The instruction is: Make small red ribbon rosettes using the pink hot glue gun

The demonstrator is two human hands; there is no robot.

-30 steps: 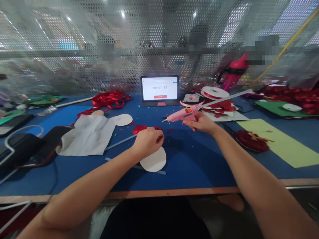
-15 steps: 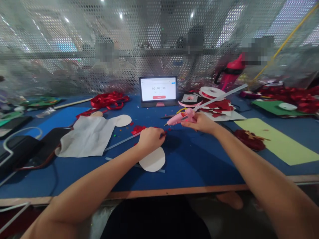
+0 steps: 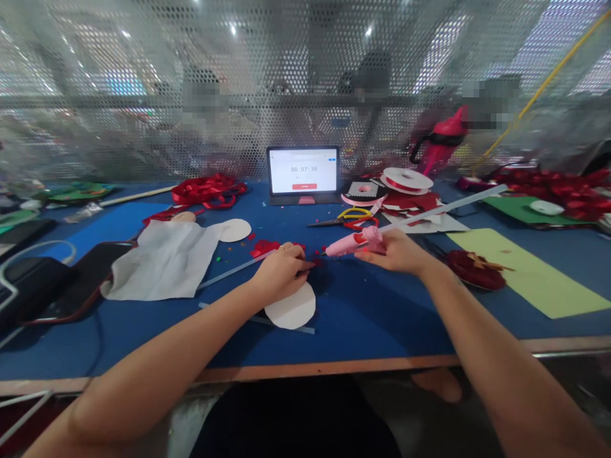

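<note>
In my right hand [image 3: 403,253] is a pink glue gun [image 3: 351,243], a long clear glue stick [image 3: 453,205] jutting from its back. Its nozzle points left, close to the fingertips of my left hand [image 3: 282,272]. Those fingers are closed in a pinch on a small red piece [image 3: 317,262], whose exact shape is hard to make out. Under my left hand lies a white round disc [image 3: 292,308], partly covered by it. Red scraps [image 3: 263,248] lie just behind the left hand.
Scissors [image 3: 353,218], ribbon spools [image 3: 407,180] and a tablet with a timer [image 3: 303,172] stand toward the back. Left lie a grey-white cloth [image 3: 162,261], another white disc [image 3: 237,230] and red ribbon [image 3: 205,192]. Yellow paper [image 3: 539,273] is at right; loose glue sticks [image 3: 233,270] lie near the left hand.
My right hand has moved slightly right and down with the glue gun, uncovering the scissors. My left hand has shifted a little left, and the red piece shows more clearly.
</note>
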